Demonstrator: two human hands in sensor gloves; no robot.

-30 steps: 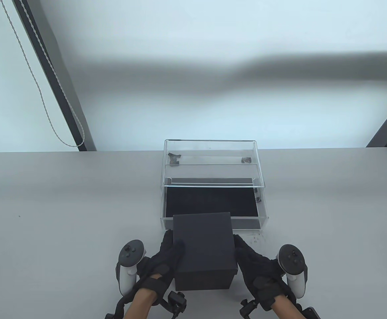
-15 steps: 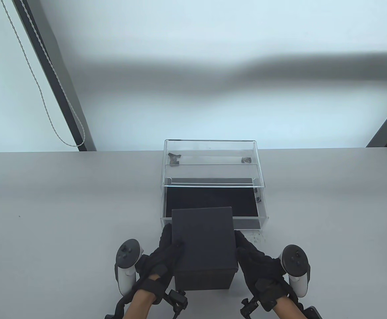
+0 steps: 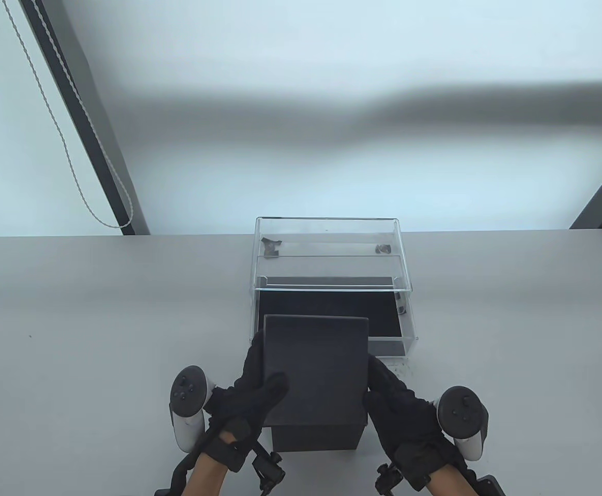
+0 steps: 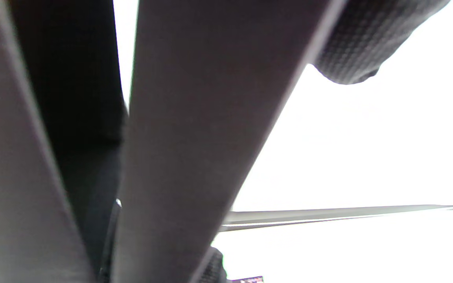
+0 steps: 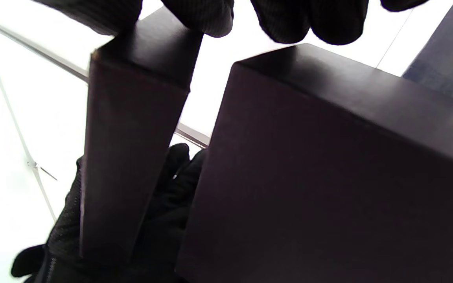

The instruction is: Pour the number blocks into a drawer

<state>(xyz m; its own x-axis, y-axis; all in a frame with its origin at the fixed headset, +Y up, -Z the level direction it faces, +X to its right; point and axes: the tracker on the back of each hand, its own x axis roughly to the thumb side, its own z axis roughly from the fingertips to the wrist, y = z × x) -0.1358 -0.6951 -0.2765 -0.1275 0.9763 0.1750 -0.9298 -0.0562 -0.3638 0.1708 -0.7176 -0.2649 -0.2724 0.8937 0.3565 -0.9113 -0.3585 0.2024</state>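
Table layout, near-edge centre

Box (image 3: 315, 382) at the table's (image 3: 99, 320) near edge, left hand (image 3: 251, 385) on its left, right hand (image 3: 401, 413) on its right; lid (image 3: 315, 361) on top; drawer (image 3: 332, 315) just behind, toward the far edge.

Both hands, the left hand (image 3: 246, 408) and the right hand (image 3: 409, 418), wear black knitted gloves with a fine woven texture. Each carries a white tracker with a dark grey round top, and black cables and clamps sit at the wrists.
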